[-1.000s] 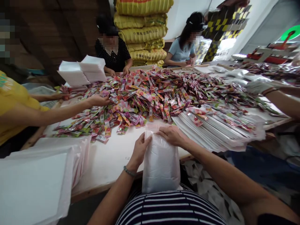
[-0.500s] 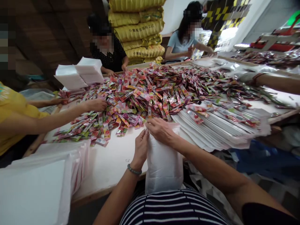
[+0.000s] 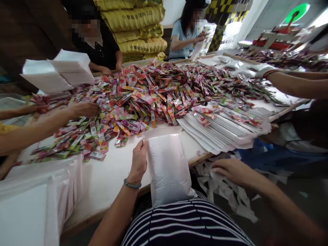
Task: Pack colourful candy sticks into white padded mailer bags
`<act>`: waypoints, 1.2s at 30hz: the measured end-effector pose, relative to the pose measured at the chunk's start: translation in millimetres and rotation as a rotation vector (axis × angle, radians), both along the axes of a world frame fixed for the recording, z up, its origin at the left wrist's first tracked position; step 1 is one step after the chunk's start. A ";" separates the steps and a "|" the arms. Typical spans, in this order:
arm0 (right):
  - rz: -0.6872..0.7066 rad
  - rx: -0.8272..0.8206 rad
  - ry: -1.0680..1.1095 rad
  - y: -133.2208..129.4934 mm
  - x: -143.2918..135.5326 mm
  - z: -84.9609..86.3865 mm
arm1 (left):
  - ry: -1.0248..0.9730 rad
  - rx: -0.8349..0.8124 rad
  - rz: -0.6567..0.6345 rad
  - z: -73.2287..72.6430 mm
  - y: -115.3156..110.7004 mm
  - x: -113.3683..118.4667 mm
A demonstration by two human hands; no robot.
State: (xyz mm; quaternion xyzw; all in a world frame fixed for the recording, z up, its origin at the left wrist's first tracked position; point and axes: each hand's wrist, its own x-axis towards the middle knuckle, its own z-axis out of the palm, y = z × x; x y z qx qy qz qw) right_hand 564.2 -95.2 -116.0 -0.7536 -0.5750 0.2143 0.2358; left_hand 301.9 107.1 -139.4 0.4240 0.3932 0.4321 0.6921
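Observation:
My left hand (image 3: 140,158) is closed on the upper left edge of a white padded envelope (image 3: 167,164). It stands nearly upright against my striped shirt, its clear flap upward at the table edge. Away to the right, my right hand (image 3: 230,171) is over a tangle of thin white strips (image 3: 230,193) below the table edge. Its fingertips are closed at a pale strip, which blends into the strips behind. Beyond the envelope spreads a large heap of small colourful packets (image 3: 153,99).
Fanned white envelopes (image 3: 217,133) with packets on top lie at right; another stack (image 3: 28,201) stands at left. White bundles (image 3: 58,73) rise at the back left. Co-workers' arms reach in from the left (image 3: 64,116) and the right (image 3: 289,82). Yellow sacks (image 3: 138,34) stand behind.
My right hand has left the envelope's top edge and moved right and down to the strips. My left hand still holds the envelope. The view has shifted right.

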 end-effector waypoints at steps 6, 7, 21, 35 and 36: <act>-0.199 0.035 0.755 88.8 -43.6 -38.5 | 0.118 -0.079 -0.120 10.2 3.3 2.0; -0.159 0.016 0.925 109.4 -48.8 -42.4 | 0.160 -0.099 -0.128 8.7 5.8 3.0; 0.080 0.292 0.437 137.8 -49.6 -72.9 | 0.668 0.576 -0.275 -34.6 16.5 -32.0; 0.569 0.313 -0.153 87.7 -14.2 -80.5 | 0.825 0.930 -0.638 -36.8 12.2 -43.4; 0.603 0.275 -0.202 86.3 -16.2 -77.3 | 0.847 0.959 -0.648 -37.3 11.7 -43.3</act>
